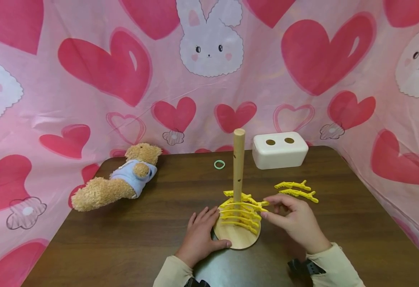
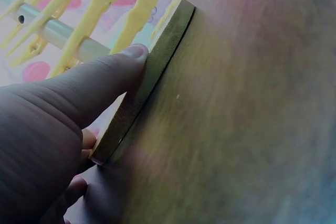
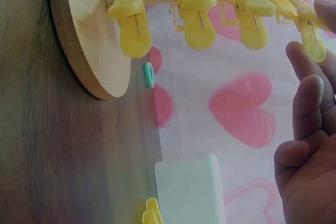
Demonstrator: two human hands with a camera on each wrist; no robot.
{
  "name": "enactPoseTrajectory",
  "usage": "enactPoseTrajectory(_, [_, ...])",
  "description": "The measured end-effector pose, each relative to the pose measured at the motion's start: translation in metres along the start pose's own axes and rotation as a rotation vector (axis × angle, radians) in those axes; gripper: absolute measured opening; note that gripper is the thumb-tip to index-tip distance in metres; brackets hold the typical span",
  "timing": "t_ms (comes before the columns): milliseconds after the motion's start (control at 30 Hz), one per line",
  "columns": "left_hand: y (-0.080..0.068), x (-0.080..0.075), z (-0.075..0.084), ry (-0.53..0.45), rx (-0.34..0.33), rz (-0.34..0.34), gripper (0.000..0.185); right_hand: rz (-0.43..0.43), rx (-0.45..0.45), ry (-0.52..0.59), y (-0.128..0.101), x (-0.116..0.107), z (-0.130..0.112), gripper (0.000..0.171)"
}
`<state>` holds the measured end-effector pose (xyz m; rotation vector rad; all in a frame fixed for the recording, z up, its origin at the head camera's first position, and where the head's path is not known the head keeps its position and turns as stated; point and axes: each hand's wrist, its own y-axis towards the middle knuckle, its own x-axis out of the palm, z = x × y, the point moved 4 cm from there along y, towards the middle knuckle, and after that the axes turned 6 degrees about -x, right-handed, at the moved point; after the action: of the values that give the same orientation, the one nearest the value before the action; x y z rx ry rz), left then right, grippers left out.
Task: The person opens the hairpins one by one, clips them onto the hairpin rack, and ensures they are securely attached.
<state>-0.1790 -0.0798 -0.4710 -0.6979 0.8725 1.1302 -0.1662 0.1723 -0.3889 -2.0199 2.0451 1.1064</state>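
"Yellow clips (image 3: 199, 34), several: location?"

"Set across the wooden post (image 1: 239, 159), apparently clamped on, above its round base (image 1: 243, 241). Base taken as dial, twelve pointing away from the person: two loose clips (image 1: 297, 193) on the tabletop (image 1: 141, 231) at two o'clock, untouched."

"Right hand (image 1: 297, 221): condition?"

"At three o'clock. Thumb and forefinger pinch the tail of one end clip (image 3: 313, 45), farthest from the base in the row of four seen from the right wrist."

"Left hand (image 1: 202, 235)?"

"At nine o'clock. Fingers extended against the base, thumb on the rim near seven; nothing clenched. Function, by judgement: bracing."

"Step in hand?"

"Judged: handling a single clip at the post. Fitting or removing, cannot tell."

"Next move, requirements?"

"Probably a firm squeeze on the tail to govern the bite, the base kept steady from nine o'clock. Risk: knocking the neighbouring clip."

"Other stock?"

"White box (image 1: 280, 155), one o'clock. Green ring (image 1: 215, 166), between eleven and twelve. Plush bear (image 1: 130, 177), lying at ten."
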Motion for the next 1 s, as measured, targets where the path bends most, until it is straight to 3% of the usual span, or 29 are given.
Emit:
enactPoseTrajectory(800, [0.0,0.001,-0.001,0.008,-0.001,-0.006,0.097,-0.078,-0.016,0.023,0.012,0.01,-0.002,0.028])
enactPoseTrajectory(1000, [0.0,0.0,0.0,0.008,0.006,-0.001,0.096,-0.145,-0.02,0.049,0.016,0.006,0.0,0.026])
